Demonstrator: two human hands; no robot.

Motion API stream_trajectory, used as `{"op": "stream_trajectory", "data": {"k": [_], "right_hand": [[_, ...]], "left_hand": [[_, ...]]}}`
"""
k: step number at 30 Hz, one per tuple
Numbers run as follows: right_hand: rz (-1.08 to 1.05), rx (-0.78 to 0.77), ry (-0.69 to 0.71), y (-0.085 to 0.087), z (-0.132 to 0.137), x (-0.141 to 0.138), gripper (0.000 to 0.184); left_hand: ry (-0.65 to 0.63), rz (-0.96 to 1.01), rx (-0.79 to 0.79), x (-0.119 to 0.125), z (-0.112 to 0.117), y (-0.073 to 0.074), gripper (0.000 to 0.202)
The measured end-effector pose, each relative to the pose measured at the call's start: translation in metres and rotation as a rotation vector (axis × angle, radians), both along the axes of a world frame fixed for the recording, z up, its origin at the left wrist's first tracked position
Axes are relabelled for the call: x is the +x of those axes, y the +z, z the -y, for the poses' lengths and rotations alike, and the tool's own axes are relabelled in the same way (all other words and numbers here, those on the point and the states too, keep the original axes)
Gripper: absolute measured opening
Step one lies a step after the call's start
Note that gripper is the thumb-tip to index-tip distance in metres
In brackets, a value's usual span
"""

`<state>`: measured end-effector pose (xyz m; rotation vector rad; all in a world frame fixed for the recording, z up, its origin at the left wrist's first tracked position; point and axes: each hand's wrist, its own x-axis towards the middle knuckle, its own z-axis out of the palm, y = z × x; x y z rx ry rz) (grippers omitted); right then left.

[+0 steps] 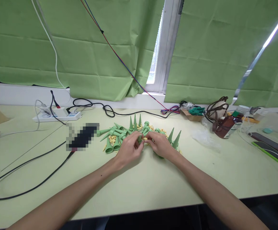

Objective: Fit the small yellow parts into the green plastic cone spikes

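In the head view, your left hand (129, 148) pinches a green cone (139, 139), axis unclear, and your right hand (162, 145) pinches a yellow piece (145, 139) just right of that cone.

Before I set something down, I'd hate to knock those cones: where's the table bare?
Bare table: between left forearm and right forearm; between right forearm and clear plastic. Crowded: green cones, yellow pieces around left hand and right hand.

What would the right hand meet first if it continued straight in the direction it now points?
Probably the left hand, or the green piece it holds; both lie just ahead of the right hand, though the exact depth is unclear.
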<state>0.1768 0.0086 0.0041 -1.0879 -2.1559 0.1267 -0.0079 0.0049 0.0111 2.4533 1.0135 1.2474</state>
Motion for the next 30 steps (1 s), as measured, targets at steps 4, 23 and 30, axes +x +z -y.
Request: {"op": "stream_trajectory", "data": {"k": [4, 23, 30], "right_hand": [[0.017, 0.001, -0.01, 0.0003, 0.0004, 0.0004, 0.008], [0.044, -0.001, -0.037, 0.0021, 0.0014, -0.0001, 0.009], [0.05, -0.007, -0.041, 0.0033, 0.0022, -0.001, 0.008]], "left_hand": [[-0.008, -0.005, 0.025, -0.0003, -0.0008, -0.0022, 0.006], [-0.034, -0.014, 0.142, -0.0013, -0.0033, -0.0054, 0.015], [-0.029, -0.01, 0.183, -0.0023, -0.0055, -0.0076, 0.013]]}}
